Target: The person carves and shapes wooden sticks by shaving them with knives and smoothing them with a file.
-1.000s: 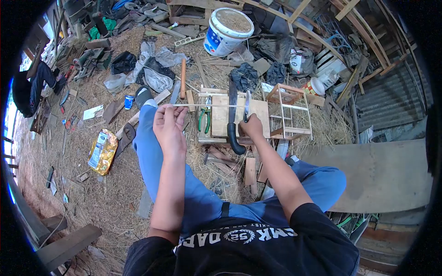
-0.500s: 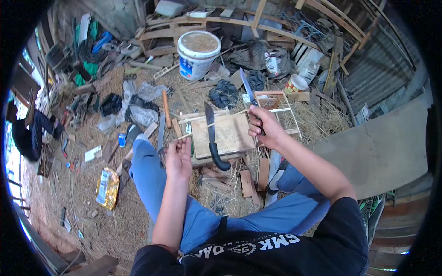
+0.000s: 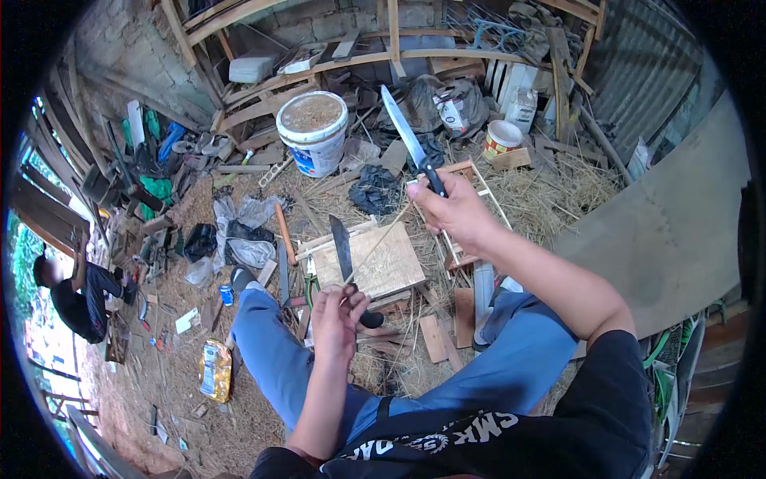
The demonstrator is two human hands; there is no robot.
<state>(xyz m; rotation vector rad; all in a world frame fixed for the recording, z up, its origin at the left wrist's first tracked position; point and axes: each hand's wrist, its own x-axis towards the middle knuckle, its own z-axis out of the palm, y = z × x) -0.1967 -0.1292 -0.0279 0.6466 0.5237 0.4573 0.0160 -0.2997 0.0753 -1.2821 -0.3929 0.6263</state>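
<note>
My right hand (image 3: 455, 209) is closed round the black handle of a knife (image 3: 404, 128), whose blade points up and away. A thin wooden stick (image 3: 379, 246) slants from my right hand's fingers down to my left hand (image 3: 338, 319), which pinches its lower end. Below the stick lies a wooden board (image 3: 391, 263). A large dark blade (image 3: 341, 243) rests on the board, and its black handle (image 3: 371, 319) shows beside my left hand. Green-handled pliers (image 3: 310, 289) lie at the board's left edge, partly hidden. A small wooden frame (image 3: 488, 195) stands right of the board, partly behind my right hand.
A white bucket (image 3: 315, 156) stands beyond the board. An orange stick (image 3: 285, 231), a blue can (image 3: 227, 295) and a gold packet (image 3: 215, 371) lie to the left. Another person (image 3: 80, 295) sits at the far left. A large flat sheet (image 3: 662, 239) is at the right.
The view has shifted. The knife has risen from beside the dark blade and points up. The stick has gone from level to slanted, with its left end lower.
</note>
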